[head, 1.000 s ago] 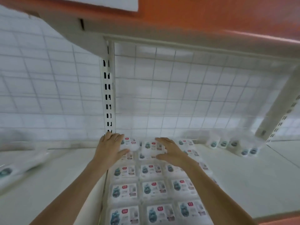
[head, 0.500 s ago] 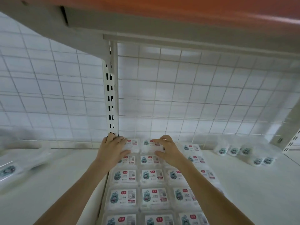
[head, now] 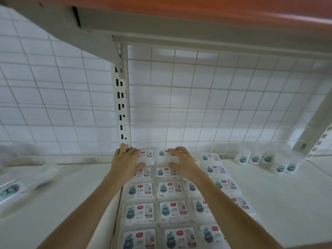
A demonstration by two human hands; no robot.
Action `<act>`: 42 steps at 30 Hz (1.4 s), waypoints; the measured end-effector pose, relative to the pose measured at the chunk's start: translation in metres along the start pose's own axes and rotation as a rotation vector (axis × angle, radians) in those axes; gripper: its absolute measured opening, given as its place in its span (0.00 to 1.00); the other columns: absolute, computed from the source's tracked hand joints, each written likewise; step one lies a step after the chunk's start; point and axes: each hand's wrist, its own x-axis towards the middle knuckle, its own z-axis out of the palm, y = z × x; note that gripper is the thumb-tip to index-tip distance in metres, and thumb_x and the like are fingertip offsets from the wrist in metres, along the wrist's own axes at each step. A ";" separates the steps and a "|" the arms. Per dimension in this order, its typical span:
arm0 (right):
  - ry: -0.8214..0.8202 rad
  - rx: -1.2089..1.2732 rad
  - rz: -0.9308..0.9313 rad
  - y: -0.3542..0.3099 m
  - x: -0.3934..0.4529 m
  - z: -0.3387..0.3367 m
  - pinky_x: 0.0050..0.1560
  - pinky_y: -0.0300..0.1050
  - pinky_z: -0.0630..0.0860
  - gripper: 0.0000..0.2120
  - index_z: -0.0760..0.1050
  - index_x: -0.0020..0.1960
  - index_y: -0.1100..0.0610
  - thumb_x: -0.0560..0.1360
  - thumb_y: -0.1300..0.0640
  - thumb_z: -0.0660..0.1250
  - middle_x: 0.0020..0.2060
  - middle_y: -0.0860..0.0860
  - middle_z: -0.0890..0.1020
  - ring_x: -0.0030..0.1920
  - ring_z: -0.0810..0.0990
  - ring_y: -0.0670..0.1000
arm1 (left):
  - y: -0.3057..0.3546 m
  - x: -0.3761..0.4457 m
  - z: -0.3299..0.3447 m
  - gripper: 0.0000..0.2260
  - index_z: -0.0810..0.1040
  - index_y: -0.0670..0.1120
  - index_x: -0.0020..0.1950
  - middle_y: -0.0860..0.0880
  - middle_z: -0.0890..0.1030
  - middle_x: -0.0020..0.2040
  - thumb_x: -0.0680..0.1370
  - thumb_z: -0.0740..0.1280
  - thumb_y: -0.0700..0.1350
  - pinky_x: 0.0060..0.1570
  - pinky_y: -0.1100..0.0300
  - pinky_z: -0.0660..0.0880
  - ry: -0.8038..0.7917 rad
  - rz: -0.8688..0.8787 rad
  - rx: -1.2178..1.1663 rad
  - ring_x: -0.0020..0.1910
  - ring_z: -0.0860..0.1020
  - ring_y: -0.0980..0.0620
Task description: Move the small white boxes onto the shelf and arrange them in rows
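Small white boxes (head: 173, 211) with teal and red labels lie flat in several rows on the white shelf (head: 280, 202), reaching back to the wire grid. My left hand (head: 125, 162) rests flat on the back-left box (head: 146, 157), fingertips touching the slotted upright. My right hand (head: 183, 160) lies on the neighbouring back-row box (head: 165, 156), fingers spread and slightly bent over its top. Both forearms stretch over the rows and hide parts of some boxes.
A slotted white upright (head: 122, 108) stands at the back behind my left hand. More white packs (head: 265, 159) stand at the back right, and a blurred pack (head: 12, 189) lies at far left. An orange-edged shelf (head: 197, 13) hangs overhead.
Both hands have slid further back along the rows, from the second-row boxes to the back row against the wire grid. My view has moved closer.
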 end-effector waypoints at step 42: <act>0.127 -0.179 -0.273 -0.223 -0.109 0.103 0.65 0.46 0.64 0.22 0.66 0.68 0.52 0.76 0.50 0.63 0.66 0.47 0.69 0.67 0.64 0.49 | -0.186 -0.201 -0.120 0.15 0.79 0.44 0.52 0.46 0.81 0.48 0.69 0.69 0.49 0.44 0.47 0.74 0.020 -0.100 -0.320 0.48 0.79 0.41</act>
